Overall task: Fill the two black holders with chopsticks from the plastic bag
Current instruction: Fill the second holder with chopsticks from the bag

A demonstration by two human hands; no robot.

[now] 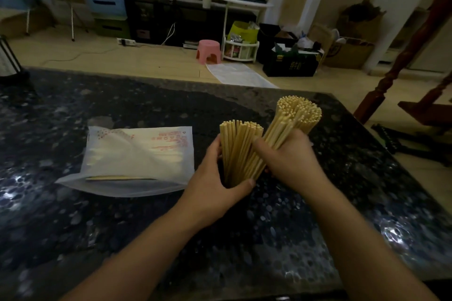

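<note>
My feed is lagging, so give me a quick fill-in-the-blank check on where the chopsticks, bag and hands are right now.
1. The left hand grips a bundle of ____ standing upright.
2. The right hand holds a second bundle that leans to the ____.
3. The plastic bag lies flat on the counter, to the ____ of both hands.
4. Past the counter, a ____ stool stands on the floor.

Missing words: chopsticks; right; left; pink

Red print stood on the translucent white plastic bag (137,154), which lay on the dark speckled stone counter (73,215), in short lines toward its one o'clock corner and a dotted patch near eleven o'clock, too small and blurred to read. The black crate (291,65) on the floor, at one o'clock, bore pale marks, likewise illegible.
</note>
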